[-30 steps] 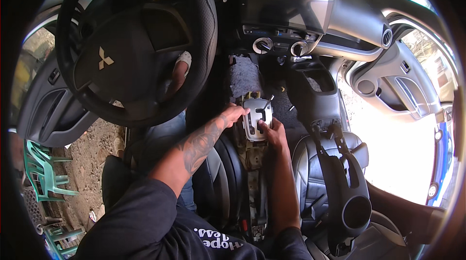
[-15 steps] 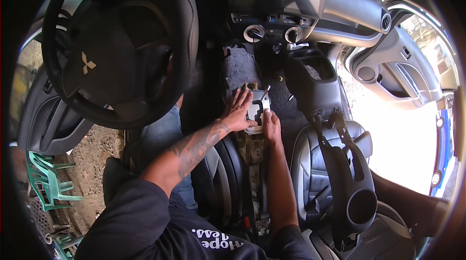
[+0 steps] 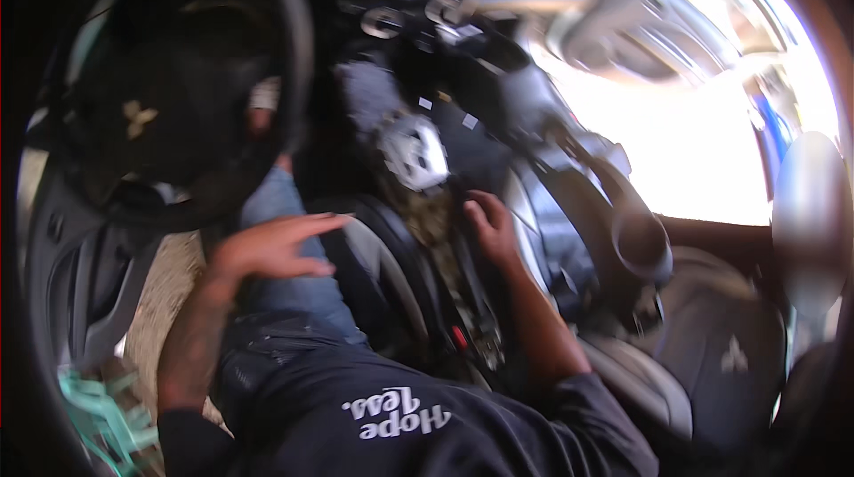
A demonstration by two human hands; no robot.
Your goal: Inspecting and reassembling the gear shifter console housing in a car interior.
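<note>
Motion blurs this view. The silver gear-shift plate [image 3: 414, 153] sits on the stripped centre tunnel between the seats, with neither hand touching it. My left hand [image 3: 276, 247] hovers over my jeans-clad thigh, its fingers stretched toward the centre and the thumb apart; nothing is in it. On the near right side of the plate, my right hand [image 3: 492, 223] hangs beside the passenger seat, fingers loosely bent with a gap at the thumb. I see nothing held there. A grey felt-like pad [image 3: 370, 92] lies just beyond the plate.
The removed centre console [image 3: 583, 197] leans across the passenger seat [image 3: 729, 370]. The steering wheel [image 3: 298, 76] fills the upper left. Dashboard knobs [image 3: 382, 23] sit at the far middle. Past the passenger side, the door [image 3: 649, 32] stands ajar. A green plastic chair [image 3: 107, 410] is outside, lower left.
Both hands have come off the gear-shift plate. The left drew back and left over my thigh; the right drew back toward the passenger seat. The whole view has shifted and tilted.
</note>
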